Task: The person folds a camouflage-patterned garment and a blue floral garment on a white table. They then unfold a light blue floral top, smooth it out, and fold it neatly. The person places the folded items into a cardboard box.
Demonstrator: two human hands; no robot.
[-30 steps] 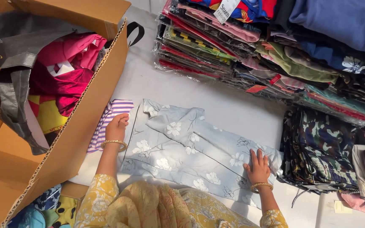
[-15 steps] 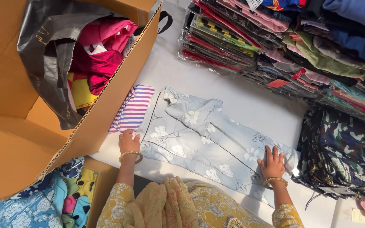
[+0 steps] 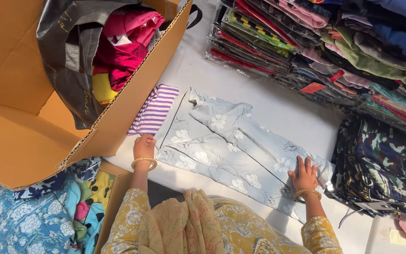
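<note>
Shifted slightly nearer since before: both hands, left hand (image 3: 144, 146) and right hand (image 3: 303, 174), pressing flat, fingers spread, on pale floral garment (image 3: 231, 146) mid-table (image 3: 278, 106), cardboard box (image 3: 19, 136) at nine o'clock. Smoothing step; folding likely needs even edges.

1. The pale blue-grey garment (image 3: 233, 150) carries a print of white flowers with thin dark stems.
2. It lies flat on the white desk (image 3: 278, 106), folded into a long band running diagonally from upper left to lower right.
3. A sleeve is folded across its top.
4. Its left end sits just beside a folded purple-and-white striped cloth (image 3: 153, 110).
</note>
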